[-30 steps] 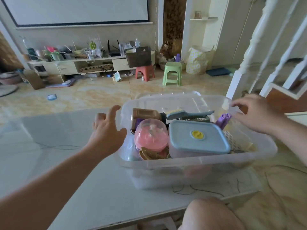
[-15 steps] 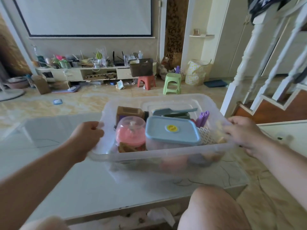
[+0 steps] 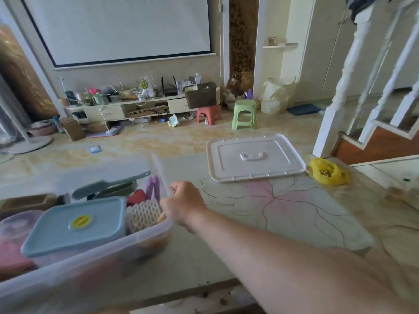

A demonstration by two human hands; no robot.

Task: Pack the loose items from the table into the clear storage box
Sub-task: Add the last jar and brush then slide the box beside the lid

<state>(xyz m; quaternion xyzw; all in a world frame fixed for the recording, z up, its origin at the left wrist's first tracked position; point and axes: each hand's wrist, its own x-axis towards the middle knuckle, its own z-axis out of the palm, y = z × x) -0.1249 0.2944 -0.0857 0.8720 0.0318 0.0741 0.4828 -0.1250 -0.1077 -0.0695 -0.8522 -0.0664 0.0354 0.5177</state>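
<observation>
The clear storage box (image 3: 95,266) sits at the lower left, blurred and cut off by the frame edge. Inside lie a light blue lidded container (image 3: 74,225) with a yellow knob, a pink domed item (image 3: 11,250), a grey-blue brush (image 3: 108,184), a purple item (image 3: 153,188), a white honeycomb mesh piece (image 3: 142,214) and a brown box (image 3: 27,200). My right hand (image 3: 183,202) grips the box's right rim. The white box lid (image 3: 254,157) lies flat on the table farther right. My left hand is out of frame.
A yellow plastic bag (image 3: 326,172) lies on the table's right side beside the lid. White stair railing (image 3: 340,87) stands at the right. Green stool (image 3: 244,114) and red stool (image 3: 208,114) stand on the floor beyond, before a cluttered low TV cabinet (image 3: 127,107).
The box has shifted far to the left of my view, uncovering the white lid and the yellow bag. My left hand has left the frame; my right hand stays on the right rim.
</observation>
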